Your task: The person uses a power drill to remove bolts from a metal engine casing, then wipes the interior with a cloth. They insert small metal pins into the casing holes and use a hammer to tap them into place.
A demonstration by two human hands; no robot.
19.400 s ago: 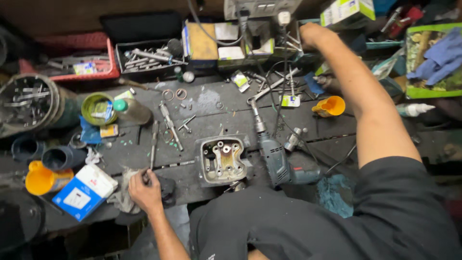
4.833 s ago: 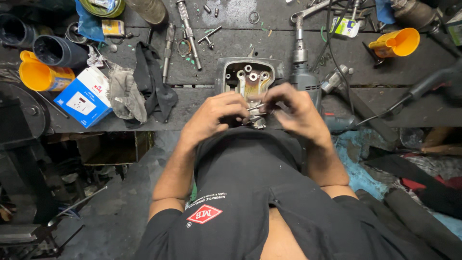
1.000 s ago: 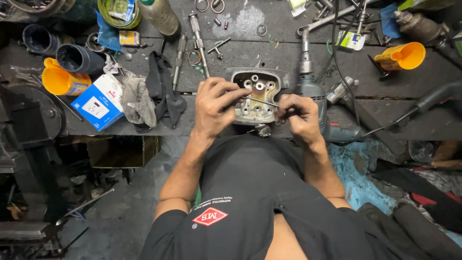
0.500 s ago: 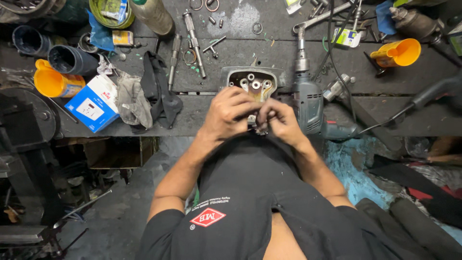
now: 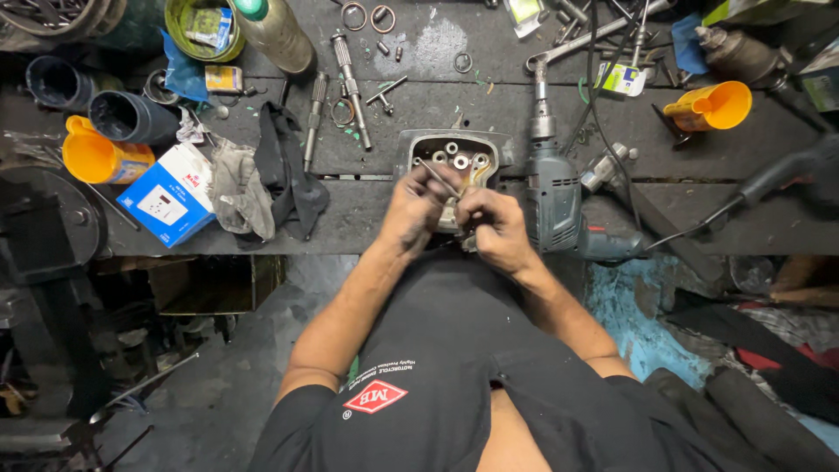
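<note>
A grey metal engine cylinder head [image 5: 454, 150] lies near the front edge of the dark workbench [image 5: 419, 105]. My left hand [image 5: 418, 210] is closed around a thin metal rod [image 5: 434, 177] that slants up over the part. Close beside it, my right hand [image 5: 489, 225] pinches something small at the near edge of the part; the piece itself is hidden by my fingers. Both hands touch one another over the casting's lower half, covering it.
An electric drill [image 5: 552, 197] lies just right of the part. An orange funnel [image 5: 712, 105] sits at far right. At the left are rags [image 5: 262, 183], a blue-and-white box [image 5: 168, 194], an orange jug [image 5: 98, 156], dark cups and loose shafts, rings and bolts.
My hands have stayed on the metal part's near edge. The left hand now holds the thin rod angled up over the part, and the view has shifted slightly.
</note>
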